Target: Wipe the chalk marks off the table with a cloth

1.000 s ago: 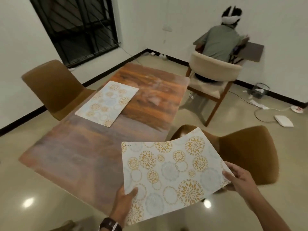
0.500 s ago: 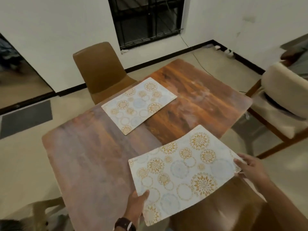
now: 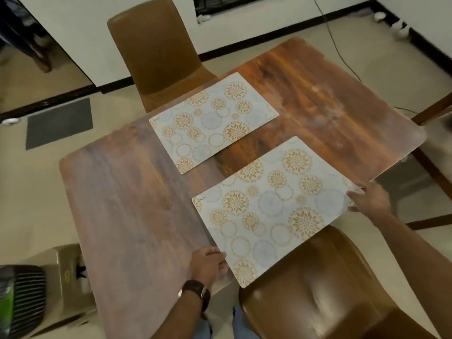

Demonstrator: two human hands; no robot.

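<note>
Head view. A wooden table (image 3: 137, 204) carries two patterned placemats. The far placemat (image 3: 212, 121) lies flat near the far edge. The near placemat (image 3: 271, 209) overhangs the near edge, above the back of the near brown chair (image 3: 325, 285). The left hand (image 3: 208, 263) pinches its lower-left edge, fingers closed on it; the wrist wears a watch (image 3: 195, 291). The right hand (image 3: 371, 199) clamps its right corner. Pale smears, possibly chalk marks (image 3: 325, 104), lie on the tabletop's far right. A second brown chair (image 3: 156, 50) stands across the table. A dark floor mat (image 3: 58, 123) lies at left.
</note>
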